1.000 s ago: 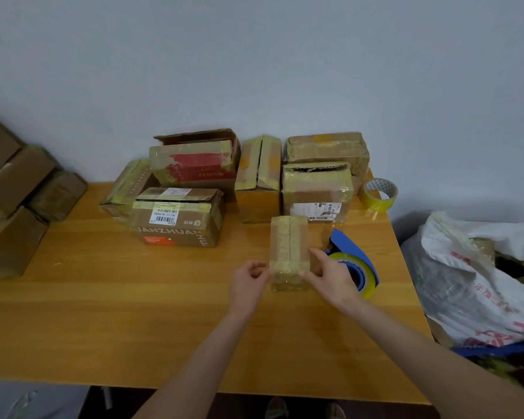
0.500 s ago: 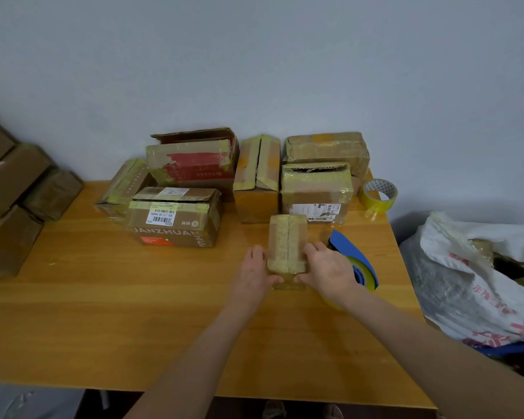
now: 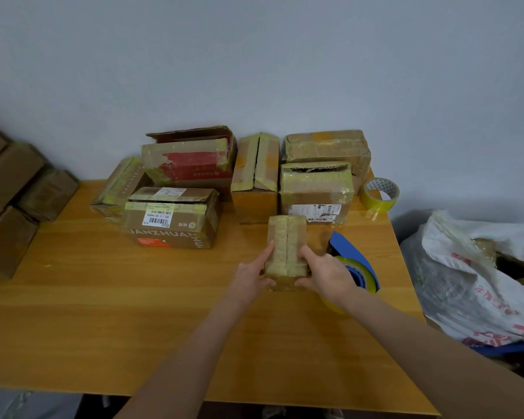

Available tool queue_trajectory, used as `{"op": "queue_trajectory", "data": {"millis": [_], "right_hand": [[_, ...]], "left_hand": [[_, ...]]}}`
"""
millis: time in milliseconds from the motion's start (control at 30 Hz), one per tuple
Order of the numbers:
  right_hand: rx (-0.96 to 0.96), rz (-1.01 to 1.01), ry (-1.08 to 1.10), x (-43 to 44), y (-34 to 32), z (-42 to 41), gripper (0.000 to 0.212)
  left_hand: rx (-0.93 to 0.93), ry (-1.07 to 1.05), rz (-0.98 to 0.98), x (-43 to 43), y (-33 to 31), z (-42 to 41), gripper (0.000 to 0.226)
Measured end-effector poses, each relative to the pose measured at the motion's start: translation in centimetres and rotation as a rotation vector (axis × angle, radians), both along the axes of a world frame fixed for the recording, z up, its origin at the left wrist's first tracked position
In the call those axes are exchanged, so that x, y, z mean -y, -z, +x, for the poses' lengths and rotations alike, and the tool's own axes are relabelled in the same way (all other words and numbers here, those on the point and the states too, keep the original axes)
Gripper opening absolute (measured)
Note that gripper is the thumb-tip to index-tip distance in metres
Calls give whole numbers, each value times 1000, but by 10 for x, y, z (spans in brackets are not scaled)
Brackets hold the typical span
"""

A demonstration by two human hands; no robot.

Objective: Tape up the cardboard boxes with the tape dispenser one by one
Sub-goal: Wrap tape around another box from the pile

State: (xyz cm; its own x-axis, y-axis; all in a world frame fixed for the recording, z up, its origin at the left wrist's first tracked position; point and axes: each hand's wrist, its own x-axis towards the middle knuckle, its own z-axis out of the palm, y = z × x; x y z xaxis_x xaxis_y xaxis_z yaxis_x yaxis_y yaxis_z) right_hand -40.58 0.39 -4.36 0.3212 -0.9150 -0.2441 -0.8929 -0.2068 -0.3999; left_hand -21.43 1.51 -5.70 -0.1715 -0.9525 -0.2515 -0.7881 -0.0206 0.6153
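The box (image 3: 288, 237) stands mid-table (image 3: 103, 297), in front of the other boxes (image 3: 176, 219). The left hand (image 3: 250, 278) and right hand (image 3: 325, 275) clasp its near end from either side, thumbs on its front. The dispenser (image 3: 356, 258) lies just right of it, partly behind the right hand.

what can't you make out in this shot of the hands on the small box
Head view, all of it:
- Tape dispenser: its near part is hidden behind the right hand.
- Small box: its lower sides are covered by the right hand and left hand.
- Shipping label: print too small to read.
- Stacked boxes at left: cut off by the frame edge.
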Motion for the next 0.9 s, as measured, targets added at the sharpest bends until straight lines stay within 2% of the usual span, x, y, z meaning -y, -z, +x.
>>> {"op": "queue_trajectory", "data": {"millis": [133,233,267,333,433,500,567,633,700,767,867,900], "right_hand": [[20,12,22,-2,-2,1,53],[126,73,45,-10,-6,2,62],[163,99,-5,-15,-6,2,67],[164,118,-152,-28,-4,2,73],[131,45,-263,-43,-3,0,60],[169,-48,-138,-40,-7,-7,38],[177,-119,34,-30,-13,-18,30],[129,-145,104,-20,-18,-25,44],[67,-81,86,-14,-21,-22,65],[10,36,57,-16,-20,-12,76],[-19,77,85,-22,-8,0,77],[-27,54,107,-23,-6,2,75]], "left_hand": [[32,31,84,2,-14,-6,95],[47,-133,-46,8,-25,-22,63],[29,-209,-50,11,-27,-26,61],[67,-262,-5,17,-27,-29,73],[298,-127,51,18,-25,-25,100],[404,-8,45,18,-27,-18,105],[536,205,13,20,-31,-7,103],[672,477,-89,19,-38,1,97],[738,589,-193,14,-40,4,84],[638,376,-277,5,-34,1,75],[274,-226,-266,-13,-26,-10,64],[139,-349,-213,-20,-24,-15,65]]}}
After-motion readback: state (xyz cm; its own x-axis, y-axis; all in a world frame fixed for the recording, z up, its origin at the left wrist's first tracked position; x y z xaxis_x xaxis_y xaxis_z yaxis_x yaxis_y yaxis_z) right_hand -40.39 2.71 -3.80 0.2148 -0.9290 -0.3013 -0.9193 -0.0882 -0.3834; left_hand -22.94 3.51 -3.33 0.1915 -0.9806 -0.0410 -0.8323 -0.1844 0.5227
